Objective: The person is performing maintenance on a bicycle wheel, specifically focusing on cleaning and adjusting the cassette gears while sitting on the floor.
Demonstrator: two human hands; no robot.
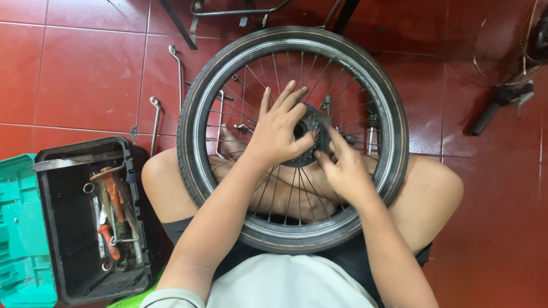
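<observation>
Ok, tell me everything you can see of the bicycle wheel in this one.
The bicycle wheel lies flat across the seated person's crossed legs. It has a black tyre, a silvery metal rim and thin wire spokes running to a dark toothed sprocket at the hub. The left hand rests over the hub; the right hand touches the sprocket's edge.

Bike repair workshop: red-tiled floor (85, 68), open toolbox (94, 219) w/ tools, loose wrenches (155, 120).

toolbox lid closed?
No: the black toolbox on the floor sits open, its green lid folded out to the side and tools visible inside.
</observation>
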